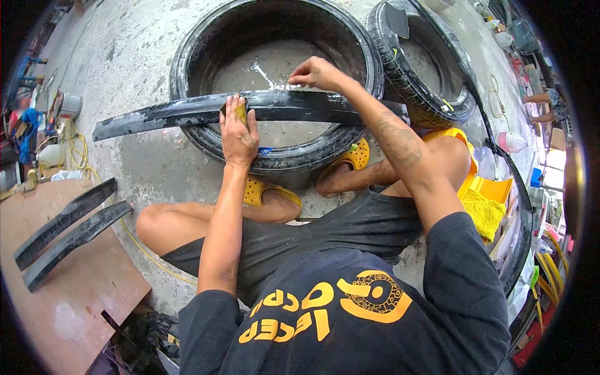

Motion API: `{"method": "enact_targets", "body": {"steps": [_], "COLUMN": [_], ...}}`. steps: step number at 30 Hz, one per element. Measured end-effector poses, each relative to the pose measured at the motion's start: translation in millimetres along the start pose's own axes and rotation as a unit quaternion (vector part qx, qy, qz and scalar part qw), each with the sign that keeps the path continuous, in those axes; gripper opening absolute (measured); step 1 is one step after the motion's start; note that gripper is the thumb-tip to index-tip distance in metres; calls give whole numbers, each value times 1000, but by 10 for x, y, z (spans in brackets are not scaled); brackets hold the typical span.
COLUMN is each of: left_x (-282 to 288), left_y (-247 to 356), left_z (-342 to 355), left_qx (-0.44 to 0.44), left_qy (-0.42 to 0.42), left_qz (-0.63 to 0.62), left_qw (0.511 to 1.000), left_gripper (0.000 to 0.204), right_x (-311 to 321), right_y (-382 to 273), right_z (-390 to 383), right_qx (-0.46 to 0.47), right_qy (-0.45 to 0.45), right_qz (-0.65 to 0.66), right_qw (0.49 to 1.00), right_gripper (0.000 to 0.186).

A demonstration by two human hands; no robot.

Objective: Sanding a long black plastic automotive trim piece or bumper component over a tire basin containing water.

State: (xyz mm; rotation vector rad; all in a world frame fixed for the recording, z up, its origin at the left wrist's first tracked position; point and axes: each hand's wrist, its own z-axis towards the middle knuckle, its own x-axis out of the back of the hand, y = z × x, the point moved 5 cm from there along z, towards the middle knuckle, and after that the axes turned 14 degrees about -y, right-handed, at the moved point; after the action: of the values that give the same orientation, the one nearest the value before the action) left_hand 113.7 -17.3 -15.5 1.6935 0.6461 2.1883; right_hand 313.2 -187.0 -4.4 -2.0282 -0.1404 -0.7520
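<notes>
- L hand (239,147): grip near flat, fingers straight, thumb apart; pins an olive-yellow sheet (241,112) on the strip.
- R hand (319,73): just above the strip's far edge; fingers bent together, can't tell if anything's in the grip.
- Long blk strip (294,107): w/ wet-looking shine, lies crosswise on the big tyre (300,164), L end jutting well past it.
- Small blue bit (265,150) on tyre, by L wrist.
- 2nd tyre (400,72): just R of the 1st, dk grey piece (397,20) on top.
- Yel clogs (355,153) on both feet, nr tyre's close side.
- Blk shirt (437,312): big orange lettering (294,312), upside down in view, + round toothed emblem (377,295), orange/blk.
- Pinkish bottle (512,142), far R: any label too small to read.
- Brown board (81,312), L: 2 dk curved pieces (78,240) side by side.
- Yel cloth (484,215), R, nr the knee.
</notes>
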Motion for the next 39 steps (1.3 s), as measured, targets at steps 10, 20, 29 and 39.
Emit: {"method": "enact_targets", "body": {"steps": [10, 20, 29, 39], "left_x": [-13, -62, 32, -56], "left_y": [-56, 30, 17, 348], "left_z": [-10, 23, 41, 311], "left_qx": [4, -7, -17, 155], "left_qy": [-5, -15, -11, 56], "left_qz": [5, -21, -9, -852], "left_qw": [1000, 1000, 1000, 496], "left_gripper": [46, 37, 42, 56], "right_x": [-445, 250, 1061, -709], "right_y": [-35, -49, 1108, 3421], "right_z": [332, -507, -4238, -4710], "right_qx": [6, 69, -180, -137], "right_qy": [11, 156, 558, 441], "right_qz": [-43, -56, 46, 627], "right_qw": [999, 984, 809, 627], "right_gripper": [32, 28, 30, 49]}}
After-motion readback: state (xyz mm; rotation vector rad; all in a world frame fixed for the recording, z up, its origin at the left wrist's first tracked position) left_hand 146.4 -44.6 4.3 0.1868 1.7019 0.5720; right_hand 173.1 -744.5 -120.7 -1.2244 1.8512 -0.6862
